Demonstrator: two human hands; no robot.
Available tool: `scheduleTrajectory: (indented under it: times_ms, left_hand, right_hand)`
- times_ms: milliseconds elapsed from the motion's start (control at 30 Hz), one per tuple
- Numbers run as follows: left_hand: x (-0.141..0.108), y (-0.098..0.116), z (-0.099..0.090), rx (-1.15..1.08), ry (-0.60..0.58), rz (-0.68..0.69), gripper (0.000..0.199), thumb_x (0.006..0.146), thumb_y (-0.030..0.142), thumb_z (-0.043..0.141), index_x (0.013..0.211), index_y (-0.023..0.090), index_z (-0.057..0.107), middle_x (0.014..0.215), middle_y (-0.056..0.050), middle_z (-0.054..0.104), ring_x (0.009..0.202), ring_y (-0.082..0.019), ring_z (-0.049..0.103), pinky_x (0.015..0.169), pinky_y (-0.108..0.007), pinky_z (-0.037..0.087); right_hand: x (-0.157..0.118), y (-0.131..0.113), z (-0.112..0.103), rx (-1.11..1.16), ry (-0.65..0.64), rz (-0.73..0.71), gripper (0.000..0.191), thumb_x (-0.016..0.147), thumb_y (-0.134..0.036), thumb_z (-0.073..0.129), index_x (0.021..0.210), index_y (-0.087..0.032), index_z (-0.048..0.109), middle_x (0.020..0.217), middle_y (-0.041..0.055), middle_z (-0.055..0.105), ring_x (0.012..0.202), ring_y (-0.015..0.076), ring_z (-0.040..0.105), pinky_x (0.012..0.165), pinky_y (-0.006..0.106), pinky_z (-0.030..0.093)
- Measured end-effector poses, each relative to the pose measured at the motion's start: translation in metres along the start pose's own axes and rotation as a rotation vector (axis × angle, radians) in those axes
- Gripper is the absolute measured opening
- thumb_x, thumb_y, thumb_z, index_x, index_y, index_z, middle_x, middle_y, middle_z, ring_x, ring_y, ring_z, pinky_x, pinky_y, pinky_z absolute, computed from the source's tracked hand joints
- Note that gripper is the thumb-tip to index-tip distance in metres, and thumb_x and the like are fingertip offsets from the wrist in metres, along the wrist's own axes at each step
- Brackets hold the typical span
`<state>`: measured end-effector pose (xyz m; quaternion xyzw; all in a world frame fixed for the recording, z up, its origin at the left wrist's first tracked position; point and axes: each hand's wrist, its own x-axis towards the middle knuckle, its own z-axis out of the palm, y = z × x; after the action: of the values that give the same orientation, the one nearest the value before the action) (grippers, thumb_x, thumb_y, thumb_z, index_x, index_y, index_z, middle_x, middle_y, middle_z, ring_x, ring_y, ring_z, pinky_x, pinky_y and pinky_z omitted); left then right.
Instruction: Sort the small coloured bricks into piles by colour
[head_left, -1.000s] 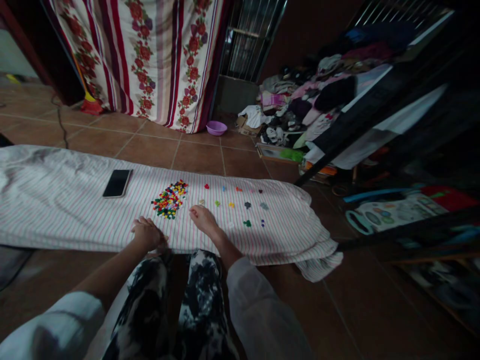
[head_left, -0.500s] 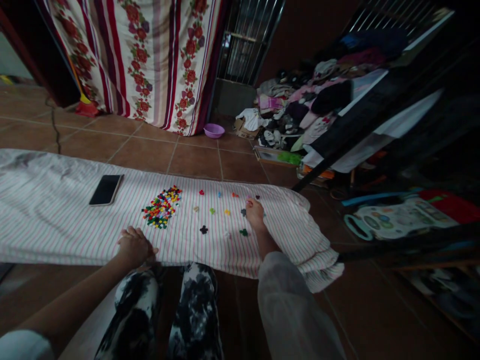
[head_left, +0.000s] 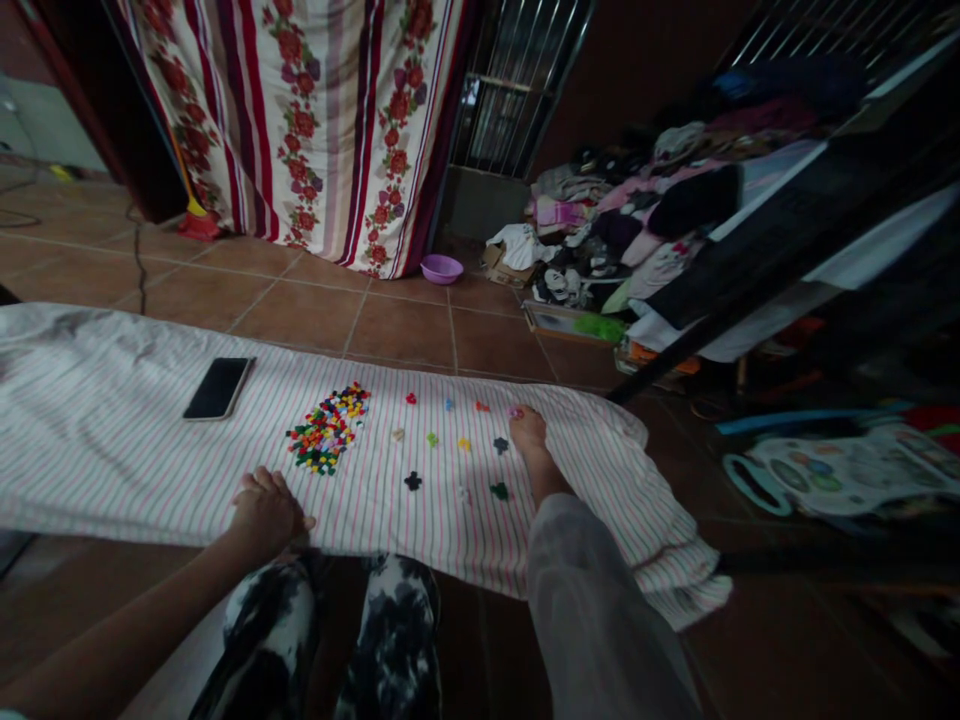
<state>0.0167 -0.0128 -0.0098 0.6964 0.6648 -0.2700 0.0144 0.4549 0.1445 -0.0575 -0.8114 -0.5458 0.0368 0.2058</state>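
My right hand [head_left: 531, 432] pinches at a small pink piece [head_left: 515, 412] on the striped cloth; its fingertips partly cover the piece. Close by lie a dark grey cluster [head_left: 500, 445], an orange cluster [head_left: 482, 406] and a dark green one [head_left: 499, 491]. Further left are small groups in yellow [head_left: 464, 444], lime green [head_left: 433, 439], blue [head_left: 449, 404], red [head_left: 411, 398], beige [head_left: 398, 434] and black [head_left: 413, 481]. My left hand [head_left: 266, 508] rests on the cloth's near edge, fingers loosely apart, holding nothing. Beyond it spreads a pile of mixed coloured pieces [head_left: 326, 430].
A phone [head_left: 219, 388] lies left of the pile on the striped cloth [head_left: 112, 420]. On the tiled floor behind are a purple basin [head_left: 442, 268], a broom [head_left: 199, 220] and a heap of clothes [head_left: 622, 215]. A dark bar [head_left: 660, 355] slants at the right.
The whole view has shifted slightly, with the scene lower and further right. My right hand stays near the pink piece, and the dark grey cluster is now uncovered. My left hand remains resting.
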Motion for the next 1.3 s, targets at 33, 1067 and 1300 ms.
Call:
scheduleTrajectory:
  times_ms: [33,1067,1300]
  left_hand:
    - [0.000,0.000,-0.001,0.001,-0.004,-0.002,0.077,0.091,0.050,0.042,0.133,-0.014,0.048,0.131,-0.044,0.049,0.119,-0.050,0.054,0.079,-0.043,0.047]
    - [0.003,0.001,0.004,-0.027,0.000,-0.028,0.081,0.090,0.051,0.047,0.136,-0.015,0.045,0.137,-0.046,0.043,0.124,-0.053,0.050,0.083,-0.047,0.047]
    - [0.007,0.002,0.006,-0.087,-0.031,-0.050,0.088,0.088,0.054,0.051,0.142,-0.013,0.037,0.144,-0.046,0.035,0.132,-0.057,0.040,0.087,-0.052,0.046]
  right_hand:
    - [0.002,-0.001,0.001,-0.012,-0.002,0.014,0.037,0.078,-0.009,0.052,0.106,-0.014,0.076,0.090,0.0115,0.074,0.087,0.0211,0.067,0.081,0.027,0.049]
    - [0.013,-0.001,0.014,-0.055,-0.078,0.025,0.035,0.085,-0.011,0.054,0.116,-0.012,0.070,0.106,0.0141,0.071,0.106,0.0231,0.064,0.093,0.029,0.047]
    - [0.008,-0.007,0.006,-0.004,-0.006,-0.013,0.033,0.081,-0.014,0.055,0.109,-0.012,0.073,0.099,0.0147,0.071,0.098,0.0244,0.065,0.092,0.032,0.047]
